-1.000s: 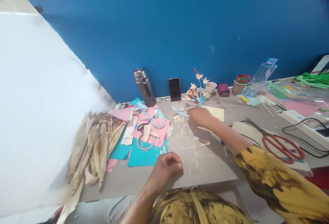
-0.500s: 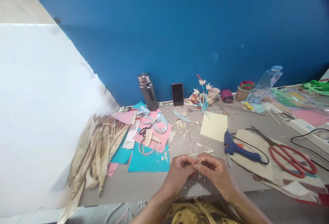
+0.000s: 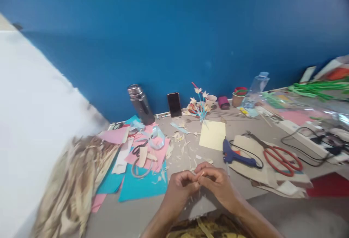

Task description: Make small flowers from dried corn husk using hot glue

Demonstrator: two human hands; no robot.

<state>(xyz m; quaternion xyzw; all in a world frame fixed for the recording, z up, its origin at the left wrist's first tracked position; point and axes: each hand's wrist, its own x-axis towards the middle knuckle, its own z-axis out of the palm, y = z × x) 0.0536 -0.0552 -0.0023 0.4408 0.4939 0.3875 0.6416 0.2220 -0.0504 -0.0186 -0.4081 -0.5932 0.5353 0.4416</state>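
My left hand (image 3: 178, 190) and my right hand (image 3: 216, 183) meet close to my body, over the near edge of the grey table (image 3: 136, 212). Their fingertips pinch a small pale husk strip (image 3: 201, 175) between them. Husk shavings (image 3: 188, 150) are scattered on the table just beyond my hands. A blue glue gun (image 3: 234, 157) lies to the right of my hands, next to a pale yellow paper sheet (image 3: 212, 135).
A pile of dried corn husks (image 3: 73, 183) lies at the left, next to pink and blue paper sheets (image 3: 141, 183). Red scissors (image 3: 280, 156) rest at the right. A steel flask (image 3: 140, 104), a phone (image 3: 174, 104) and small husk flowers (image 3: 199, 101) stand along the blue wall.
My right hand drew back from the far middle of the table and joined my left hand near my body, with a small husk strip held between them. The view has swung right.
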